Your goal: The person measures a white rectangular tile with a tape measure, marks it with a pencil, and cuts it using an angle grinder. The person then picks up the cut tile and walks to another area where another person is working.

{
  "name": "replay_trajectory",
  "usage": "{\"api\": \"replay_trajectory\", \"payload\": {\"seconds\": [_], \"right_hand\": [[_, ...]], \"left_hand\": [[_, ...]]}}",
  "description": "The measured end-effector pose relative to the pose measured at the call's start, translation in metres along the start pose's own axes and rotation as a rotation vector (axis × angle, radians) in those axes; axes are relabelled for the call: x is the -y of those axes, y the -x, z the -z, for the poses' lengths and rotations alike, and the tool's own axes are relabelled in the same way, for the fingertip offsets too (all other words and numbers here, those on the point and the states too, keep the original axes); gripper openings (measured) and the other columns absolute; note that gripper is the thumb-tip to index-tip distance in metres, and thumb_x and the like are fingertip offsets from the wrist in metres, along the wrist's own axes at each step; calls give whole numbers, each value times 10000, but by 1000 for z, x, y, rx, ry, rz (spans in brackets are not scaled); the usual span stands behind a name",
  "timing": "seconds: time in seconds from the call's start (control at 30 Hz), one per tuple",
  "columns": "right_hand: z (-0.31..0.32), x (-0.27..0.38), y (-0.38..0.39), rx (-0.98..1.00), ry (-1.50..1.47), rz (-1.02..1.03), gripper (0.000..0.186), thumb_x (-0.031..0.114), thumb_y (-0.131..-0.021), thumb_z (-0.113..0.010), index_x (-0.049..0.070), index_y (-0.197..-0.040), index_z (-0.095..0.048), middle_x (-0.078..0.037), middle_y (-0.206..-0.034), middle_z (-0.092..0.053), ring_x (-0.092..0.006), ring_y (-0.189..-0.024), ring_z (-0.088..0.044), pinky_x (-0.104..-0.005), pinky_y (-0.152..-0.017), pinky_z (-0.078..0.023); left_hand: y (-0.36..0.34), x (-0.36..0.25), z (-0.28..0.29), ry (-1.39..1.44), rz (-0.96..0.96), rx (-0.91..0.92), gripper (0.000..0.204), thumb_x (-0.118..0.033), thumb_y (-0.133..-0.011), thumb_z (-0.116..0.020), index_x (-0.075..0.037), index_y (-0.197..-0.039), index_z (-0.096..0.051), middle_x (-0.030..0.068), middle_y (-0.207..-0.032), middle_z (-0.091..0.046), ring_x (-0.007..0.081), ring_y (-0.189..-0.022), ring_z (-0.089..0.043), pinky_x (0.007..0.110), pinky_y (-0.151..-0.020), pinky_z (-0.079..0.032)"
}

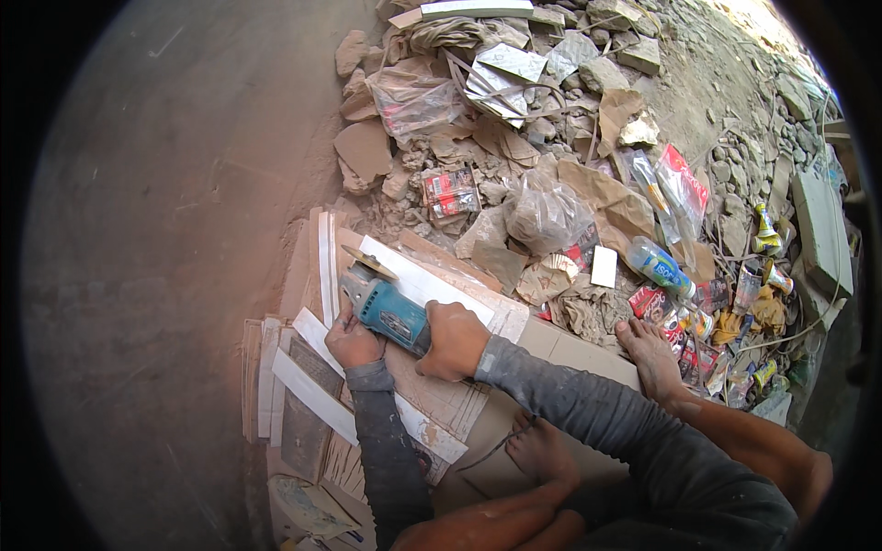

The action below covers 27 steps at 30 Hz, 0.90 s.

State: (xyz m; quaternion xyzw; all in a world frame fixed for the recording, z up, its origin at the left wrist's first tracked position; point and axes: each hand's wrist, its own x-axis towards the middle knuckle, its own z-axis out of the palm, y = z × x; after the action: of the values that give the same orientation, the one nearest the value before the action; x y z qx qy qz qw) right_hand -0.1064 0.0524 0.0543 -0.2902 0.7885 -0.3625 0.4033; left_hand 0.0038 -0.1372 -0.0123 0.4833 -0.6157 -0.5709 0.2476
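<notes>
A teal angle grinder (390, 312) with a thin disc (369, 262) lies diagonally over stacked cut tile strips and boards. My right hand (452, 335) is closed round its rear body. My left hand (354, 338) holds it near the metal gear head, its fingers partly hidden beneath the tool. Just beyond the disc is a white strip (441, 285); more white strips (314, 393) lie under and left of my left arm. My bare feet (652, 354) are on either side at the lower right and middle, one beside the rubble.
Rubble (597, 73) with broken tiles, torn paper and plastic bags (542, 211) fills the upper middle and right. A plastic bottle (661, 266) and crushed packets lie by my foot. A grey slab (818, 239) stands at the far right. A dusty grey floor (165, 230) spans the left.
</notes>
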Motion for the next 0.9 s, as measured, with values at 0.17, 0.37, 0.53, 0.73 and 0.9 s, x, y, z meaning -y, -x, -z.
{"api": "replay_trajectory", "payload": {"seconds": [0.17,0.37,0.53,0.73,0.9], "right_hand": [[1,-2,3,6,-2,-13,598,284,-646,-840,-117,-1034,-625,-330,-925,-705,-466,-910,-726,-478,-817,-599],[0,-3,6,-17,5,13,587,274,-649,-833,-126,-1024,-623,-332,-928,-706,-470,-915,-727,-479,-815,-602],[1,-3,6,-21,13,18,582,272,-650,-834,-125,-1022,-625,-332,-928,-707,-475,-919,-725,-480,-819,-601],[3,-5,10,6,5,-1,588,271,-653,-833,-129,-1028,-622,-332,-914,-706,-476,-910,-726,-481,-817,-603],[5,-7,15,-3,9,19,589,269,-655,-832,-137,-1024,-615,-336,-890,-704,-477,-887,-729,-484,-801,-605]], "left_hand": [[9,-13,-5,-14,36,-12,493,198,-902,-418,214,-1385,-510,284,-1210,-696,291,-1042,-740,339,-913,-611],[15,-26,-12,-22,29,-34,468,187,-929,-460,207,-1394,-507,275,-1209,-705,277,-1025,-744,332,-902,-615],[15,-26,-11,-14,47,-30,446,176,-938,-494,200,-1382,-528,261,-1202,-716,265,-1006,-748,323,-887,-615],[9,-19,-7,-67,13,-26,403,134,-957,-546,192,-1356,-559,261,-1215,-712,260,-1017,-742,320,-880,-611],[9,-15,-5,-44,-3,-8,402,89,-964,-583,182,-1354,-565,269,-1227,-706,269,-1049,-734,339,-879,-613]]}}
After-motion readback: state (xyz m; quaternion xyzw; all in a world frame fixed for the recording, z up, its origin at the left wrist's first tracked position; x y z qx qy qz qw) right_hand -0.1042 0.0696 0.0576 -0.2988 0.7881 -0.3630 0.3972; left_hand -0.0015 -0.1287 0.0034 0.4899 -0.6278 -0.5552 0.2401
